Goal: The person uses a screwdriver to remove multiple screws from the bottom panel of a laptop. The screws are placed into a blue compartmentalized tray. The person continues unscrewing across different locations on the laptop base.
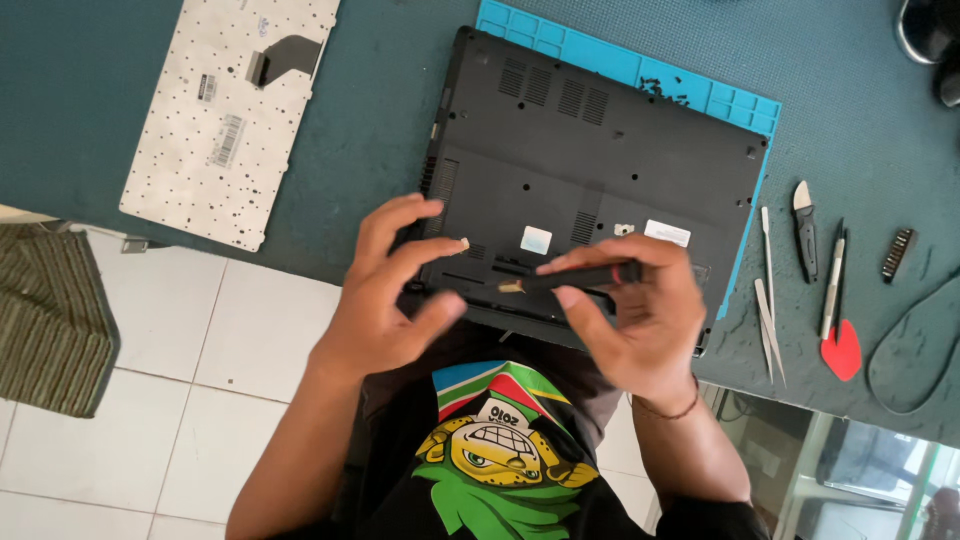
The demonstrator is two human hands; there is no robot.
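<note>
A black laptop [600, 160] lies bottom-up on a blue work mat [640, 70], its near edge at the table's edge. My right hand [640, 320] grips a black screwdriver [580, 277] held sideways, its pale tip pointing left over the laptop's near edge. My left hand [385, 300] rests on the laptop's near left corner, fingers spread and curled, with the index finger close to the screwdriver tip and nothing in its grasp.
A detached keyboard [225, 110] lies face-down at the left of the teal table [380, 120]. Right of the laptop lie tweezers [768, 300], a small knife [805, 230], a slim metal tool [830, 285], a red pick [842, 350], a bit holder [898, 255] and a black cable [915, 350]. White floor tiles [150, 420] show below.
</note>
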